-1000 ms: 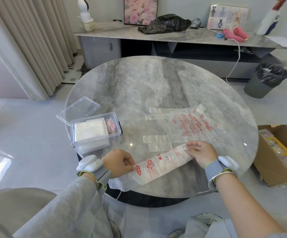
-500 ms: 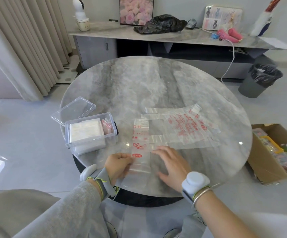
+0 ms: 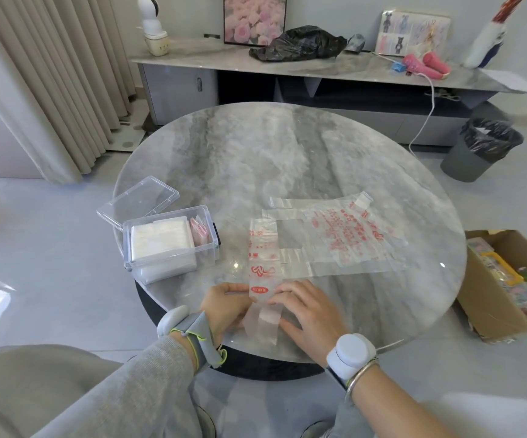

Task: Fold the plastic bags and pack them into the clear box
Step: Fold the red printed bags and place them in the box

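Bench (image 3: 287, 159): round, marble-look. Far half mostly bare, so plenty of room fwd. Near rim runs just under both wrists, so little margin toward the person.

Flat bag (image 3: 344, 238): spread R of centre, red print up, handles pointing L. Its near-R corner is close to the bench rim, not over it.

Clear box (image 3: 205, 252): at the bench's L edge, lid (image 3: 139, 202) off & lying just behind it. Box looks mostly full: a white folded stack, plus a few pink-printed pieces upright at its R side.

Folded strip (image 3: 262, 273): a bag narrowed to a long band. It overlaps the flat bag's handles at the far end & runs to near the front rim, btwn the hands.

Left grip (image 3: 227, 308): fingers curled, pinching the strip's L edge. Right grip (image 3: 309, 317): fingers straight, flat on the strip's R side, pressing it down.

Step, as I read it: lengthwise fold done, cross-folding from the near end comes next. That needs the near end held firm & turned over fwd w/ edges lined up. Film looks slick & springy, so it prob. opens if pressure lifts. The strip's far end lies on the flat bag & may drag it.

After that, a short carry L to the box, where only a narrow slot shows at the R side.
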`<move>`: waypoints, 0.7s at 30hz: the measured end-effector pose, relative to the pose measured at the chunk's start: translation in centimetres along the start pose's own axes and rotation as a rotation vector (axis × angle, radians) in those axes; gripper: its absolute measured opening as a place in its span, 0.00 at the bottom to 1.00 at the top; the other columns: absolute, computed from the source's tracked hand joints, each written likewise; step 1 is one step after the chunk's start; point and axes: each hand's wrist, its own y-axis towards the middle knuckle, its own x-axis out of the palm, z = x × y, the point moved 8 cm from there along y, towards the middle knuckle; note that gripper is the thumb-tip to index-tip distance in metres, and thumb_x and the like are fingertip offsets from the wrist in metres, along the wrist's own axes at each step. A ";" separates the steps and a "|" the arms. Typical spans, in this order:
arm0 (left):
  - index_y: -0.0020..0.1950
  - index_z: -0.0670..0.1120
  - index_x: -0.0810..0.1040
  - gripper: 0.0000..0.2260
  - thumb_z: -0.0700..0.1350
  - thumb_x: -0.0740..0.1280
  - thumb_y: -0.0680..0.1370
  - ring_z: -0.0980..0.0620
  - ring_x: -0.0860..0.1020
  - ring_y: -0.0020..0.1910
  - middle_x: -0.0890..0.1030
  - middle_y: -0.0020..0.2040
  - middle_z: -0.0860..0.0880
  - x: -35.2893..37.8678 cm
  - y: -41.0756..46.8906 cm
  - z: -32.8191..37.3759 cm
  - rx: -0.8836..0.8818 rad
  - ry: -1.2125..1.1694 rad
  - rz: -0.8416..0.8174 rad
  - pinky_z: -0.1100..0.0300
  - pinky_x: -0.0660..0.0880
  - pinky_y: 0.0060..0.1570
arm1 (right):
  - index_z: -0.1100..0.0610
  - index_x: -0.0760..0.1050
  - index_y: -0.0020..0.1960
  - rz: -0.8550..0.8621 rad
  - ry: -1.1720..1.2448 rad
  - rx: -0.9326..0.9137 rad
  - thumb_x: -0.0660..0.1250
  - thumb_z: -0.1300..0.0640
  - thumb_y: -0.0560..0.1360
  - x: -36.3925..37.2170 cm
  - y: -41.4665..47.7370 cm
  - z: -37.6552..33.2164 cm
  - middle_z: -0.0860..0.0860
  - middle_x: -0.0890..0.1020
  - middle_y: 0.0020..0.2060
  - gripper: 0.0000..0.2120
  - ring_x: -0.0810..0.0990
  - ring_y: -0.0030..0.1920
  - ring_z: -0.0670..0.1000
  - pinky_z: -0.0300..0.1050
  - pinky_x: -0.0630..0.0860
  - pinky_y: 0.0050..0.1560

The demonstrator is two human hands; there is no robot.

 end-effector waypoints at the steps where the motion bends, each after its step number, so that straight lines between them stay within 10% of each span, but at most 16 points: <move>1: 0.53 0.41 0.80 0.11 0.33 0.73 0.72 0.44 0.84 0.42 0.85 0.45 0.40 0.0 0.0 0.1 0.017 0.023 0.007 0.55 0.81 0.39 | 0.48 0.75 0.53 0.016 0.013 0.005 0.69 0.58 0.70 0.0 0.0 0.0 0.44 0.76 0.51 0.13 0.75 0.52 0.48 0.43 0.75 0.44; 4: 0.53 0.42 0.80 0.11 0.35 0.74 0.72 0.46 0.84 0.41 0.85 0.44 0.42 0.0 -0.3 0.3 0.038 0.073 0.006 0.55 0.81 0.38 | 0.50 0.79 0.50 0.039 0.039 0.018 0.68 0.69 0.64 0.3 0.0 0.2 0.43 0.78 0.48 0.19 0.74 0.50 0.48 0.41 0.72 0.42; 13: 0.47 0.50 0.79 0.06 0.41 0.71 0.74 0.45 0.84 0.41 0.83 0.43 0.49 -2.6 0.0 2.2 0.237 0.419 0.117 0.46 0.82 0.39 | 0.45 0.82 0.41 -0.061 0.574 0.623 0.72 0.54 0.72 2.2 -0.1 3.8 0.43 0.84 0.40 0.04 0.79 0.42 0.42 0.33 0.73 0.42; 21: 0.46 0.53 0.79 0.07 0.40 0.69 0.75 0.48 0.83 0.42 0.82 0.45 0.51 -2.8 -0.7 2.4 0.331 0.535 0.095 0.54 0.81 0.32 | 0.49 0.82 0.46 -0.151 0.532 0.722 0.74 0.51 0.71 4.3 1.4 5.5 0.42 0.82 0.33 0.05 0.75 0.30 0.38 0.33 0.71 0.36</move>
